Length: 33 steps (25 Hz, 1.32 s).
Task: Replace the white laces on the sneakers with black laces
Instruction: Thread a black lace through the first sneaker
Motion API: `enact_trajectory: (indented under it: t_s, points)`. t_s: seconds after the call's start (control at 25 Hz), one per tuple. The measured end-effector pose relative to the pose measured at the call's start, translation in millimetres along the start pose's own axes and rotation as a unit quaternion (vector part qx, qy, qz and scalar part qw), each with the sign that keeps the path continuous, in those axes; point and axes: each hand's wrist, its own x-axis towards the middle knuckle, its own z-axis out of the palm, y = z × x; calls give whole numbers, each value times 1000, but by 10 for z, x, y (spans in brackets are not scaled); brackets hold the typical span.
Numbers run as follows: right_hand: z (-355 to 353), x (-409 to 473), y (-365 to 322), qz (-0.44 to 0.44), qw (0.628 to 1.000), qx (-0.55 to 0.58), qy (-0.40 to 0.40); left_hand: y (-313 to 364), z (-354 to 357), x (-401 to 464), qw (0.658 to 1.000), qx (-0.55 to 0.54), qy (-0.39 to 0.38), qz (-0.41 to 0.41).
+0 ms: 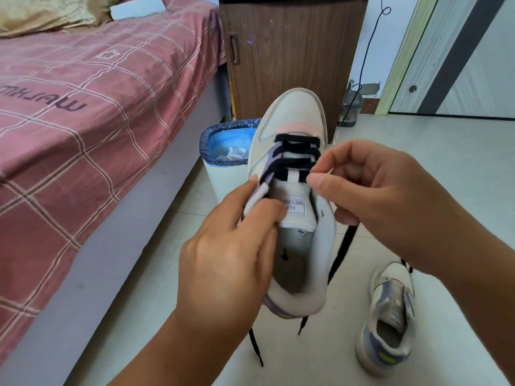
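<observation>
Fingers (315, 178) of the right hand (390, 196) pinch the black lace (296, 151) near an upper eyelet while the left hand (231, 246) grips the sneaker (292, 129) mid-air by its collar; lace looks limp and light, best fed by its stiff tip, shoe light and pliable.

Setting: a bedroom in a home. Evidence: a bed (83, 112) with a pink checked cover occupies the left side, with a gold pillow (47, 12) at its head. A brown wooden cabinet (287, 51) stands beside the bed. A small waste bin (223, 151) with a blue liner sits on the pale tiled floor (446, 168). A door (459, 51) closes the right side.
</observation>
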Motion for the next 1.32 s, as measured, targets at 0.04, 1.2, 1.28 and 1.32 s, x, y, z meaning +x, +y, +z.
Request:
enact_trajectory:
  t_s: [0.04, 1.2, 1.28, 1.32]
  points:
    - [-3, 8, 3, 12, 998, 59, 5, -14, 7, 6, 1000, -4, 14, 6]
    - [-70, 29, 2253, 319, 944, -73, 36, -1036, 1256, -1524, 882, -34, -350, -313]
    - [-172, -24, 2333, 314, 942, -118, 16, -1101, 1205, -1594, 855, -57, -396, -331]
    - [-234, -49, 2350, 310, 943, -121, 10, -1142, 1145, -1560, 833, -62, -429, -345]
